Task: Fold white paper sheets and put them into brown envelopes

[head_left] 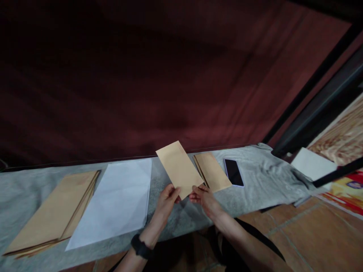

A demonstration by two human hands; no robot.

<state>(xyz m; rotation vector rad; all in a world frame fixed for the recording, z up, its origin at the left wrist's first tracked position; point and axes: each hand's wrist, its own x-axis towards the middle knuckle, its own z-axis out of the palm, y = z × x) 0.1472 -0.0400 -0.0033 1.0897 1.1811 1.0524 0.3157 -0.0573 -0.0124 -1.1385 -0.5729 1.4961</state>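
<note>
A tan paper envelope (pixel 179 168) is held up at a slant over the grey cloth. My left hand (pixel 168 198) pinches its lower left corner, thumb on top. At the lower right corner, my right hand (pixel 204 199) grips the same envelope between thumb and fingers. Just right of it lies a small stack of similar envelopes (pixel 214 172), partly behind the held one. A stack of white paper (pixel 119 200) lies to the left of my left hand. Farther left are large brown envelopes (pixel 55 207) in a pile.
A phone (pixel 234 172) with a dark screen lies right of the small envelopes. The grey cloth (pixel 263 181) covers a narrow surface before a dark red curtain (pixel 159 83). Black bars and a white box-like object (pixel 313 164) stand at the right, above a tiled floor (pixel 309 234).
</note>
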